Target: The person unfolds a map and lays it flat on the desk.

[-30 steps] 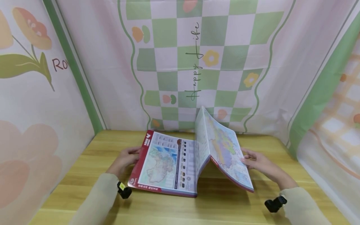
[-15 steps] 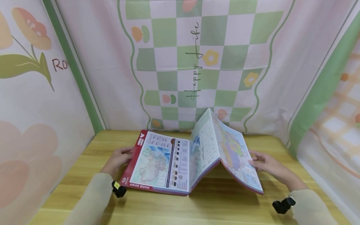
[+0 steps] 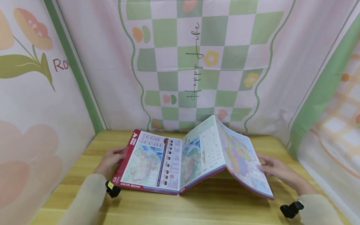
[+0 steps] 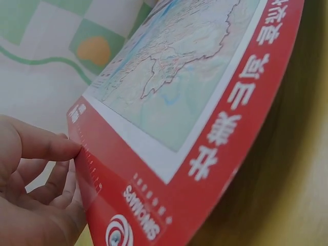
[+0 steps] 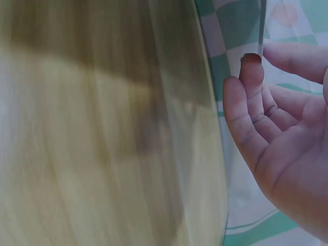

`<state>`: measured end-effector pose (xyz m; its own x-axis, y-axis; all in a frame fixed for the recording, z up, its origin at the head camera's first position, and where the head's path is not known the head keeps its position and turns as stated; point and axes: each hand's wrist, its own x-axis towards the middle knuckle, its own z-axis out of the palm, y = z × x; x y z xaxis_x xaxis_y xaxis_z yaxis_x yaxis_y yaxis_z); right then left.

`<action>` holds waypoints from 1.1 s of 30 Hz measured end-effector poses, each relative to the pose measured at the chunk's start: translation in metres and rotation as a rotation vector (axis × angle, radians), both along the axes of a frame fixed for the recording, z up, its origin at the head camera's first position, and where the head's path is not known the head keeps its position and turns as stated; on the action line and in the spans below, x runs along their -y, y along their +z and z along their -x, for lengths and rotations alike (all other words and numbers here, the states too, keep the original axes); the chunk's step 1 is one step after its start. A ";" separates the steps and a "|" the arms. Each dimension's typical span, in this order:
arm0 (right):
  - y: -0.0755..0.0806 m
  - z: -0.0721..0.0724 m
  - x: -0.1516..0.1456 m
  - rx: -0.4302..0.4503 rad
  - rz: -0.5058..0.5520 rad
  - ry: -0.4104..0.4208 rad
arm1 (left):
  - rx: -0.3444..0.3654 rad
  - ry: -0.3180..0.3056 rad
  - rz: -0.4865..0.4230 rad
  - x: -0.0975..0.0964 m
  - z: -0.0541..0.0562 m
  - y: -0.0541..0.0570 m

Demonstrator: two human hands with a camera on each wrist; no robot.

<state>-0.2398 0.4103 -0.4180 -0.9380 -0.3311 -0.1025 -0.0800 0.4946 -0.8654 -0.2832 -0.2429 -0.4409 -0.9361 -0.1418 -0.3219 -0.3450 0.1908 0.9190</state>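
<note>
A folding map (image 3: 146, 165) with a red border stands partly unfolded on the wooden table. Its left panel lies low, while the middle and right panels rise to a ridge like a tent. My left hand (image 3: 108, 162) pinches the red left edge; in the left wrist view, the thumb of that hand (image 4: 36, 189) presses on top with the other fingers curled behind. At the opposite side my right hand (image 3: 279, 175) pinches the right panel's edge. In the right wrist view, that map edge (image 5: 263, 25) appears as a thin strip between the thumb and fingers of the hand (image 5: 287, 148).
The wooden table (image 3: 213, 209) has a printed curtain (image 3: 166, 78) hanging along its back edge, close behind the map's ridge. More printed fabric (image 3: 42, 103) hangs at the left and right sides. Small black cameras (image 3: 112, 189) are strapped at both wrists.
Both hands have moved apart, the left leftward and the right rightward and nearer. The map has spread wider, its ridge has dropped and shifted right, and the middle panel shows more.
</note>
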 end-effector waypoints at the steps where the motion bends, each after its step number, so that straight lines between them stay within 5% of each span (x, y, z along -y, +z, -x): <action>1: 0.005 0.001 -0.003 0.006 -0.023 -0.008 | -0.003 0.010 -0.021 0.000 0.002 -0.007; 3: 0.017 0.003 -0.009 0.010 -0.075 -0.020 | -0.021 0.026 -0.053 0.000 0.005 -0.022; 20: 0.016 -0.002 -0.024 -0.009 -0.182 -0.106 | -0.024 0.113 0.033 0.027 0.004 -0.027; 33: 0.013 0.002 -0.032 -0.059 -0.407 -0.174 | 0.028 0.159 0.095 0.047 0.007 -0.036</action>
<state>-0.2422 0.4418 -0.4049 -0.9843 -0.1120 -0.1362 -0.0093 0.8045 -0.5939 -0.2905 -0.2897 -0.4766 -0.8903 -0.3181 -0.3260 -0.4032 0.2176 0.8889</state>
